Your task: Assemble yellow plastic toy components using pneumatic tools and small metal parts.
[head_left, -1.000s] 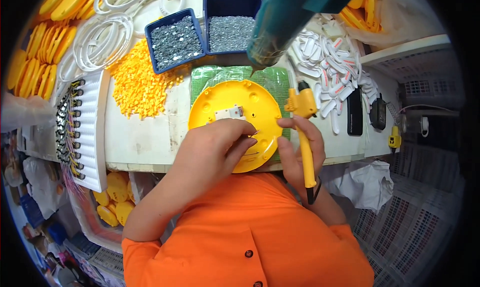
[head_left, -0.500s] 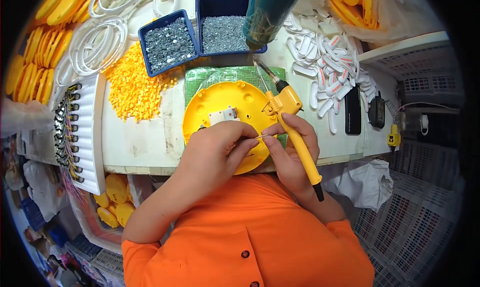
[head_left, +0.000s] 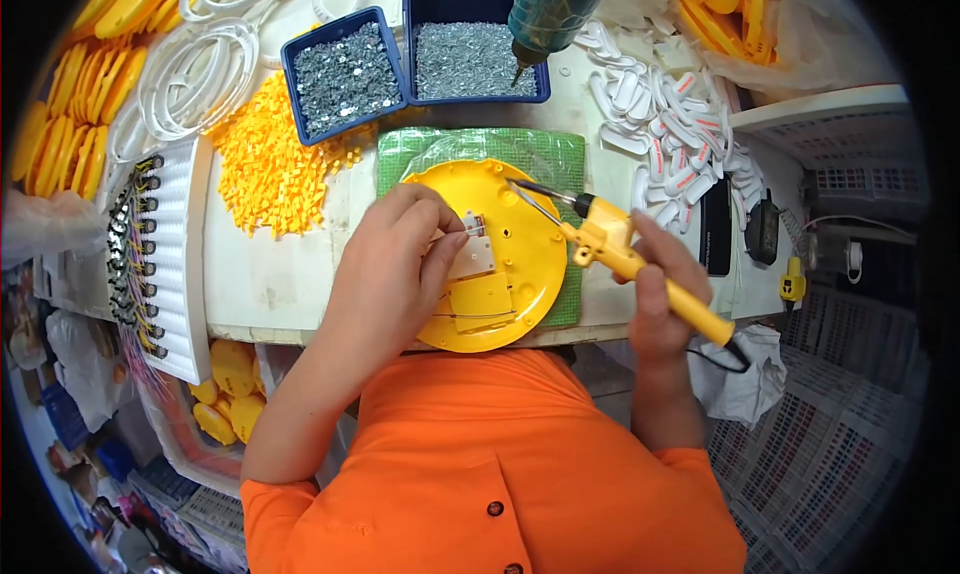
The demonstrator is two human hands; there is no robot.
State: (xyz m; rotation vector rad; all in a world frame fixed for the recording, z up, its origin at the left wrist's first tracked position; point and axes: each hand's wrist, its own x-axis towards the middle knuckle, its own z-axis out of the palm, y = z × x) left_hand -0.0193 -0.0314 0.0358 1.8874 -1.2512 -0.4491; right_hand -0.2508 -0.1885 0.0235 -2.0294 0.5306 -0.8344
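Observation:
A round yellow plastic housing (head_left: 535, 264) lies on a green mat (head_left: 568, 309) at the table's front edge. Fixed inside it are a small white part (head_left: 472, 259) with a metal piece and a flat yellow square cover (head_left: 480, 296). My left hand (head_left: 390, 264) is over the housing's left side, thumb and forefinger pinched on a thin wire (head_left: 466, 231) beside the white part; the fingers hide most of it. To the right, my right hand (head_left: 668, 284) grips a yellow soldering gun (head_left: 612, 239), its metal tip pointing left above the housing.
Behind the mat are two blue bins (head_left: 345, 74) of small metal parts, with a hanging teal power screwdriver (head_left: 545, 19) overhead. Yellow pieces (head_left: 270, 164) and a white rack (head_left: 180, 264) sit left; white plastic parts (head_left: 670, 139) and a black phone (head_left: 716, 229) lie right.
My hands have moved apart, the left one leftward to the white part. The right has shifted right and now grips the soldering gun, with its tip tilted left over the housing.

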